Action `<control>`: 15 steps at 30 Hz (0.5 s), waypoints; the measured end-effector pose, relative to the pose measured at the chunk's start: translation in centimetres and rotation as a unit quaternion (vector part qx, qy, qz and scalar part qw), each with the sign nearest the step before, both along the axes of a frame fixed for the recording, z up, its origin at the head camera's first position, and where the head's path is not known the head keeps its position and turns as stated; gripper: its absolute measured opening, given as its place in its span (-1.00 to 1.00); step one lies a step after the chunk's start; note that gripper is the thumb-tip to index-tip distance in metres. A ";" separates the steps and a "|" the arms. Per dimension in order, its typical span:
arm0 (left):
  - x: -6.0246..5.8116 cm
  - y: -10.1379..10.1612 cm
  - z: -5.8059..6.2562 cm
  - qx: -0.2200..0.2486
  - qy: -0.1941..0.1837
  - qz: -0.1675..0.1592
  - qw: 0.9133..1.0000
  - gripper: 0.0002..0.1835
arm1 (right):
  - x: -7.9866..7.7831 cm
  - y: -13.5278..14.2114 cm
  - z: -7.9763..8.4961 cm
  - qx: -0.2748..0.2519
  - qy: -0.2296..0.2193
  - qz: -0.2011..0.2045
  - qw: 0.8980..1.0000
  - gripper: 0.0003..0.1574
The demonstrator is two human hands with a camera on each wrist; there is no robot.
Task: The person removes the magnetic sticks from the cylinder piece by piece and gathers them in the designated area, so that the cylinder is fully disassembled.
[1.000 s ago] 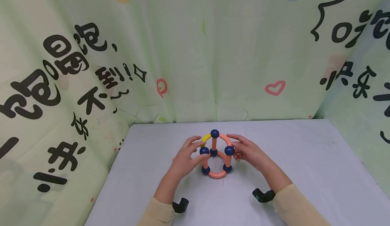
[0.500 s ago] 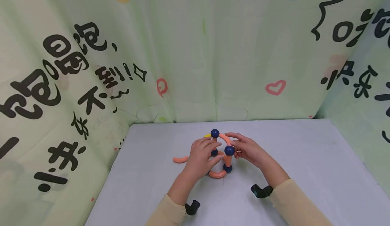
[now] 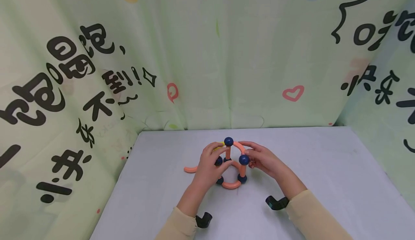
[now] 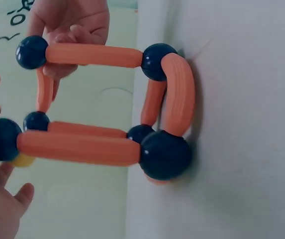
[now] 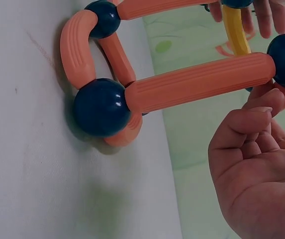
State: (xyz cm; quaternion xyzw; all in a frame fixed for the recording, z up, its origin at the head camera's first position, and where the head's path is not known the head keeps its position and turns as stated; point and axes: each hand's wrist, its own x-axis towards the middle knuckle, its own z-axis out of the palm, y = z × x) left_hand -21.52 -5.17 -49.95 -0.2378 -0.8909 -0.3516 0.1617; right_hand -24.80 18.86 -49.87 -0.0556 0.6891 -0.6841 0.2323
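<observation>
Pale tabletop (image 3: pixel 311 161) bears a ball-jointed frame (image 3: pixel 231 185) between both hands (image 3: pixel 208 165) (image 3: pixel 265 159).

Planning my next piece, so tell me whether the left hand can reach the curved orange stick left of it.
Likely yes: the stick lies on the left hand's outer side, nothing visibly blocking it.

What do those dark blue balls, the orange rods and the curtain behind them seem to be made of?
Dark blue balls: smooth, glossy, probably plastic, going by the bright highlights; what's inside can't be seen.
Orange rods: likely plastic with a duller finish, judging by the neat lengthwise grooves.
Curtain: apparently thin printed fabric, since it hangs in soft folds; the fibre can't be told.
</observation>
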 end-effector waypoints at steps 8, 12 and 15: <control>1.4 -1.3 -2.8 0.087 -0.282 0.074 0.953 -0.05 | 0.0 -0.1 -0.2 0.006 -0.012 -0.010 1.000 -0.27; 1.9 -1.2 -5.1 0.054 -0.304 0.066 0.949 -0.17 | -0.2 -0.1 -0.2 0.007 -0.019 -0.022 1.000 -0.30; 2.0 -1.3 -6.6 0.006 -0.289 0.075 0.954 -0.28 | -0.4 -0.2 -0.3 0.003 -0.023 -0.028 0.999 -0.33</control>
